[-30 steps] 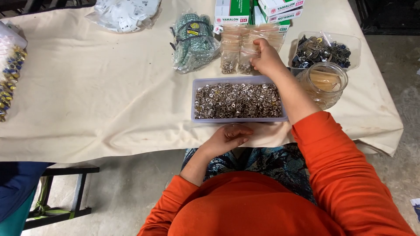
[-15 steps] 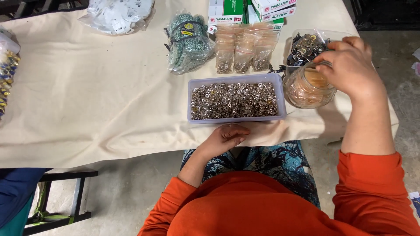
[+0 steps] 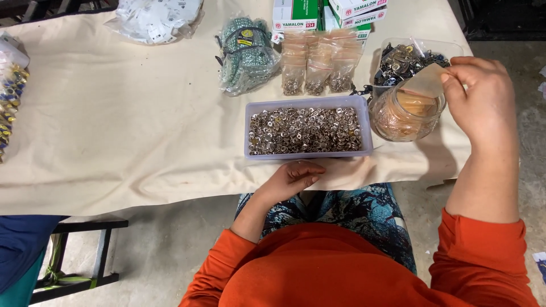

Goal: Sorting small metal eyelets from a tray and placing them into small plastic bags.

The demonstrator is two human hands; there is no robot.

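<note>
My right hand (image 3: 480, 96) is raised over the right side of the table and pinches a small clear plastic bag (image 3: 424, 81) just above a round clear jar (image 3: 407, 113) of empty bags. My left hand (image 3: 293, 179) rests loosely curled on the table's front edge, holding nothing, right below a rectangular clear tray (image 3: 308, 104) full of small silver and gold metal rings. Behind the tray lie three small filled bags (image 3: 320, 68).
A cream cloth (image 3: 131, 125) covers the table. At the back sit a green beaded bundle (image 3: 245, 54), green-and-white boxes (image 3: 318, 12), a clear tub of dark metal parts (image 3: 405, 55) and a white bag (image 3: 153, 17). Coloured beads (image 3: 10, 96) lie at the left edge. A stool (image 3: 74, 256) stands lower left.
My right hand left the filled bags behind the tray, moved right to the jar, and now lifts a small empty bag from it. The left hand has stayed put.
</note>
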